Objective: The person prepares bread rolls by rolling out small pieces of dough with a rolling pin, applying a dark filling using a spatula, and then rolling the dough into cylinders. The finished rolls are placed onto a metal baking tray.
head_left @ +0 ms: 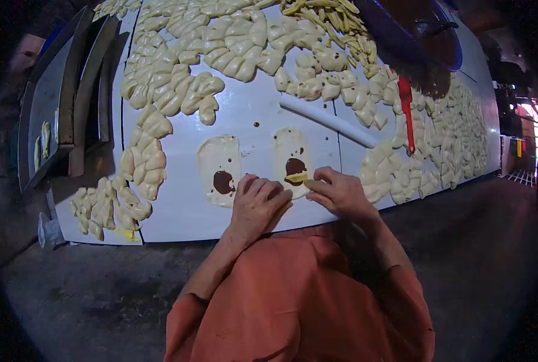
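A: How are the hands placed?
B: The right hand (341, 194) is curled, its fingertips at the end of a yellow strip (296, 177); whether it is pinched cannot be told. The left hand (258, 206) is bent at the sheet's near edge, its fingertips partly hidden; no grip can be confirmed.
A: Where is the strip?
B: On the brown filling (295, 165) of the right-hand dough sheet (286, 143).
A: Which step is in hand?
B: Filling, or the start of rolling, it seems. Next, the near edge would probably need to be lifted over the strip evenly.
A: And the counts?
B: Two sheets are seen, the left-hand dough sheet (216, 154) bearing filling but no strip. Beyond are one white rolling pin (326, 120), one red tool (406, 114) and one blue basin (456, 51). The dough pieces (239, 42) cannot be reliably counted.
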Available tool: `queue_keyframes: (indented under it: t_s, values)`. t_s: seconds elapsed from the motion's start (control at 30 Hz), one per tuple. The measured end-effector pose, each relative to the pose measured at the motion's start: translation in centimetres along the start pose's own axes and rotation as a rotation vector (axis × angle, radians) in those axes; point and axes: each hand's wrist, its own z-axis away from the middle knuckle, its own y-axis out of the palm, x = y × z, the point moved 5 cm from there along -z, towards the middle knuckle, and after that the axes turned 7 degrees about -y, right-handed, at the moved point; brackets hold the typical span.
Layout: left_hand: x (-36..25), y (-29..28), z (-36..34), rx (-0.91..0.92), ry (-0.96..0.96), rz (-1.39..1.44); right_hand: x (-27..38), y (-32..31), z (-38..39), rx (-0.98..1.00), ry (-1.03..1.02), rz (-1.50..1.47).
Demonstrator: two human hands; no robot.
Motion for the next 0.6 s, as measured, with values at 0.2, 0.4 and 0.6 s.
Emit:
queue_keyframes:
  t_s: [0.2, 0.4, 0.6]
  values:
    - [0.0, 0.6, -0.9, -0.029, 0.044, 0.06, -1.1, 2.0, 0.7, -0.096, -0.078, -0.069]
    - [1.4, -0.7, -2.7, -0.154, -0.246, 0.078, -3.4, 0.9, -0.7, -0.258, 0.301, -0.387]
    - [1.8, -0.6, -2.5, -0.007, -0.271, 0.068, -3.1, 0.2, -1.2, -0.201, 0.119, -0.155]
